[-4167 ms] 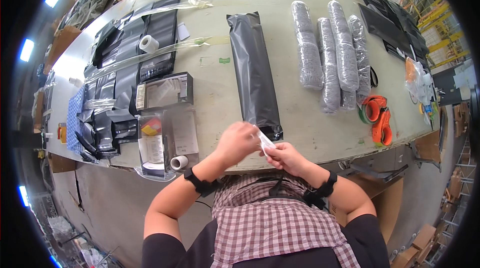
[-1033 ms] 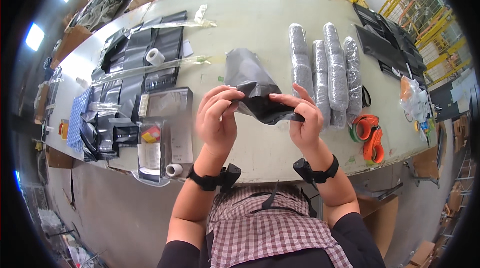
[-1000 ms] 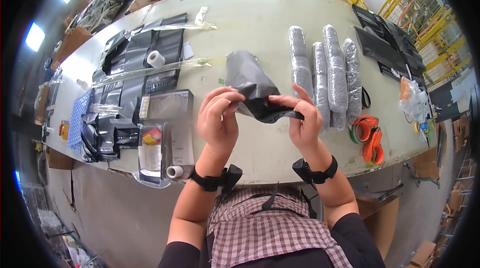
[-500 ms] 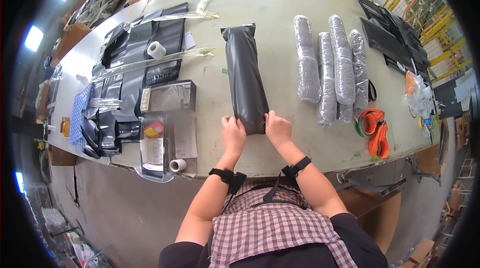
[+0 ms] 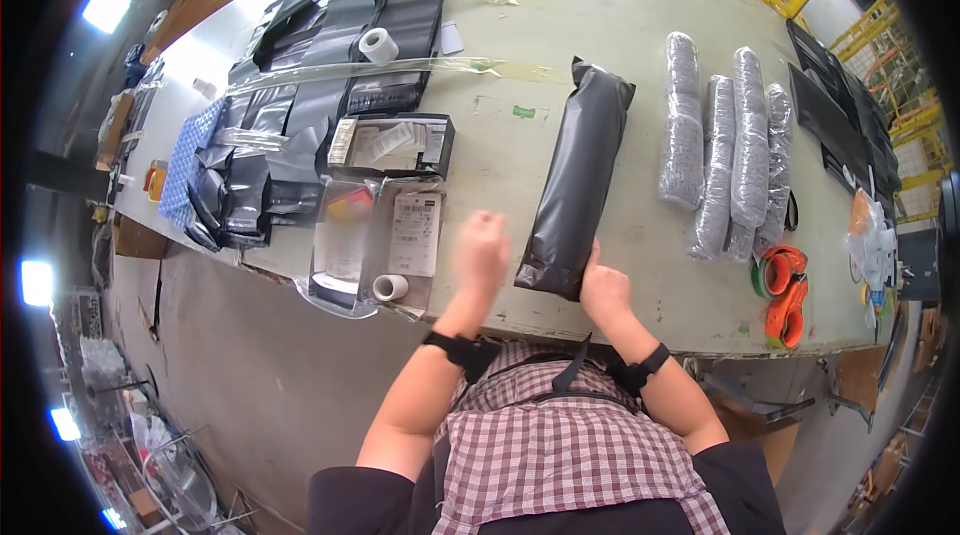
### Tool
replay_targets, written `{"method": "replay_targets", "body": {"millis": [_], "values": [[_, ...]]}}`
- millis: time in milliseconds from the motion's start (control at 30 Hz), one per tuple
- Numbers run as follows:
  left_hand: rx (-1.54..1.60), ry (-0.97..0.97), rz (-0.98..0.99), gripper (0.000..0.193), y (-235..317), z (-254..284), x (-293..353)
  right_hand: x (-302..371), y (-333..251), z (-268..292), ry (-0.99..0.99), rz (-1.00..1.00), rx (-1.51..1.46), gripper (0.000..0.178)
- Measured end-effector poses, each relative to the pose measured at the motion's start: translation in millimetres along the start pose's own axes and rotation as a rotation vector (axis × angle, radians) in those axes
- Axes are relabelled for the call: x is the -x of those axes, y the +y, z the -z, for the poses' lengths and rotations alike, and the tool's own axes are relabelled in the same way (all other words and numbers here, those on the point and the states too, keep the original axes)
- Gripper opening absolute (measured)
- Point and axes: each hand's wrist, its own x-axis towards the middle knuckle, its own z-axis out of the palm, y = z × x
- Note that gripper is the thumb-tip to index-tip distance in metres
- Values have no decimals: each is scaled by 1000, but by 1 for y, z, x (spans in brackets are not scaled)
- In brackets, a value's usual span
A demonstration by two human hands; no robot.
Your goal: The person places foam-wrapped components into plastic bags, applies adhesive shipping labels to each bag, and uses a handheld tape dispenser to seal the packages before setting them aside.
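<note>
A filled black plastic mailing bag [image 5: 578,180] lies on the table in front of me, its near end leaning left of its far end. My right hand [image 5: 606,287] is closed at the bag's near right edge, thumb along its side. Apart from the bag, to its left, my left hand [image 5: 482,253] is smeared by motion, so its fingers cannot be made out. Nearest to that hand is a printed white label sheet [image 5: 414,233] in a clear plastic tray [image 5: 342,235], with a small white roll [image 5: 390,287] beside it.
Several clear-wrapped grey rolls [image 5: 682,135] lie to the right, near orange tape dispensers [image 5: 786,300]. Flat black bags [image 5: 310,75] are spread at the left under clear strips, with a white roll [image 5: 378,45] on them. A dark open box [image 5: 440,147] holds labels. More black bags [image 5: 835,115] lie far right.
My left hand has let go of the bag and moved away from it. The bag has turned, its far end swinging right. The view has shifted, and my right hand stays at the bag.
</note>
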Motion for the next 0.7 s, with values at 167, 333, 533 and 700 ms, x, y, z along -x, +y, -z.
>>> {"method": "replay_targets", "body": {"millis": [167, 333, 533, 700], "values": [[-379, 163, 238, 30, -65, 35, -1, 3, 18, 4, 50, 93, -33, 65], [-151, 203, 240, 17, -87, 36, -2, 17, 25, 15, 36, 136, -35, 63], [8, 139, 299, 18, -85, 45, -10, 15, 39, 41, 104, 125, -195, 41], [424, 95, 166, 17, -1, 61, -12, 13, 2, 77, -70, 307, -1272, 32]]}}
